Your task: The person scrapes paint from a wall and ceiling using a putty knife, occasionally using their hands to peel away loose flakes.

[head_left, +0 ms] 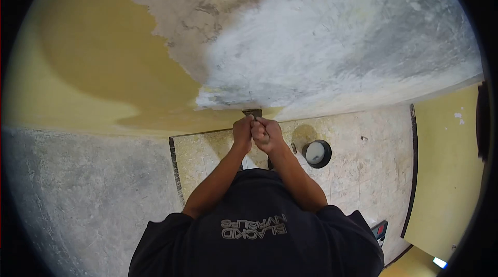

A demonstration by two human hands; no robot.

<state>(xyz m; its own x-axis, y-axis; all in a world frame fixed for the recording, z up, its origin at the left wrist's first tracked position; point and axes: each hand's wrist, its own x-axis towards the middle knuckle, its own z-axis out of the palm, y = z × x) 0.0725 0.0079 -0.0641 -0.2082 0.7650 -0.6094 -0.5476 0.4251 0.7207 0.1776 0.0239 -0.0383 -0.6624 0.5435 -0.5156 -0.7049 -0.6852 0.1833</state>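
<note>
Both of my hands are closed together around a scraper (252, 112). Its dark flat blade points up at the wall (311, 43), by the lower edge of the patch where the paint is off. My left hand (242, 132) wraps the tool from the left side. On the right, my right hand (267, 134) has its fingers curled over the grip, which is mostly hidden. Yellow paint (114, 64) covers the wall's left part, with a jagged border against brownish bare plaster (192, 12). Whitish, scuffed surface spreads to the right.
A dark bucket (326, 161) with white contents stands on the stained floor (363, 147), right of my arms. Rough grey floor (104, 188) lies to the left, past a dark strip. At far right is a yellow surface (446, 173); a black-and-red object (380, 230) rests near my right shoulder.
</note>
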